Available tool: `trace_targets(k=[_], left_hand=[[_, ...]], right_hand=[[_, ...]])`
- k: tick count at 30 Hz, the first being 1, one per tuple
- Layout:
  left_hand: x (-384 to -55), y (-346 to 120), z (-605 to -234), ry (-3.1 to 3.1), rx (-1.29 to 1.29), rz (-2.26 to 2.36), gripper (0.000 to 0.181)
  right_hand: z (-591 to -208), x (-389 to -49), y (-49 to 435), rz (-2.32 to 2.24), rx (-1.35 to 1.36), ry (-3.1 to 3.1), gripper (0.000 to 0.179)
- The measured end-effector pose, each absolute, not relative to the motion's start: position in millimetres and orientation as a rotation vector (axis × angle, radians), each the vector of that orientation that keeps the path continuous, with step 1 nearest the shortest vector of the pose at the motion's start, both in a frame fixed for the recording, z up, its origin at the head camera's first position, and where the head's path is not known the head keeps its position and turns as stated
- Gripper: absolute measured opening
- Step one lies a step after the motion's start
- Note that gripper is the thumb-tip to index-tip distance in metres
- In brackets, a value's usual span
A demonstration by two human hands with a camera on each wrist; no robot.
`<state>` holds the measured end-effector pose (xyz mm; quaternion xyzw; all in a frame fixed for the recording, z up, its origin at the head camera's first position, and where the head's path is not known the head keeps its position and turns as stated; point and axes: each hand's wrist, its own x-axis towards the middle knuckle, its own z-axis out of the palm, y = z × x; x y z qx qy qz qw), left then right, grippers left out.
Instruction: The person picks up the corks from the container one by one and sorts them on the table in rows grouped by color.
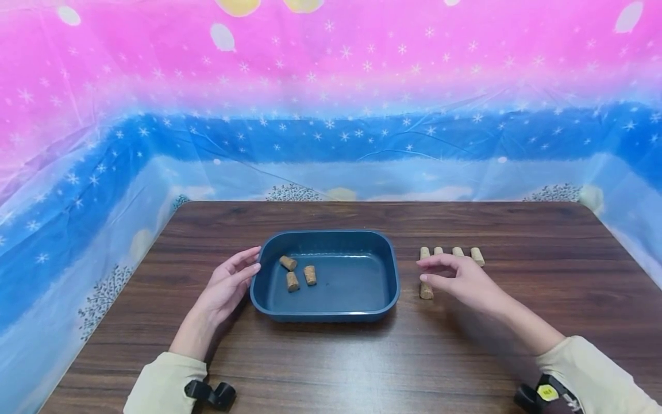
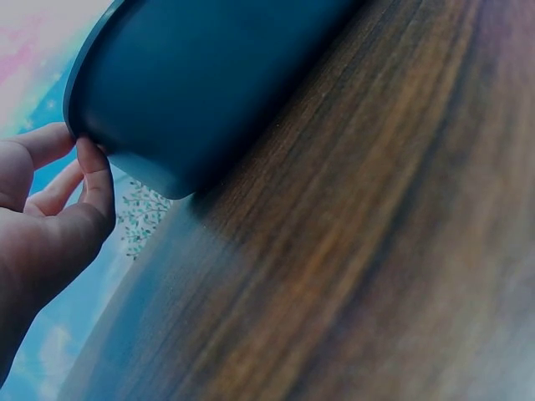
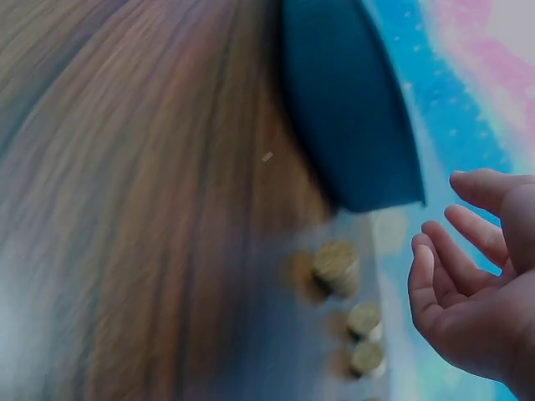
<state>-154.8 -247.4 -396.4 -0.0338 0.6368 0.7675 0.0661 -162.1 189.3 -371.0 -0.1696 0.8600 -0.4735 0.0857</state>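
A dark blue rectangular tray stands on the table, with three corks inside toward its left: one lying tilted, one at the front and another beside it. My left hand touches the tray's left rim with its fingertips; the left wrist view shows thumb and fingers at the outer corner. Right of the tray, my right hand hovers above several corks in a row and a nearer cork. A gap shows between its thumb and fingers, and they hold nothing. It partly hides the corks.
The brown wood-grain table has its far edge against a pink and blue snowflake cloth, which also hangs along both sides. A small pale speck lies on the tabletop in the right wrist view.
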Motion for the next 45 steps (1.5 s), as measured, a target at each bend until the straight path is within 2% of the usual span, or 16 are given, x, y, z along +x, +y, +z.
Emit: trace_targets(k=[8, 17, 25, 36, 45], left_hand=[[-154, -250, -397, 1.914, -0.099, 2.329, 0.036], [-153, -253, -400, 1.919, -0.092, 2.34, 0.034], [-153, -252, -399, 1.932, -0.089, 2.318, 0.044], [-154, -253, -400, 1.923, -0.108, 2.326, 0.039], [-157, -250, -400, 1.906, -0.076, 2.337, 0.042]], right_hand=[[-347, -165, 167, -1.42, -0.585, 2.573, 0.033], [-332, -177, 121, -1.429, -0.71, 2.418, 0.033], [-319, -190, 79, -1.357, -0.698, 2.3, 0.031], [-326, -215, 27, -1.202, -0.769, 2.229, 0.034], [-344, -233, 6, -1.081, -0.907, 2.134, 0.032]])
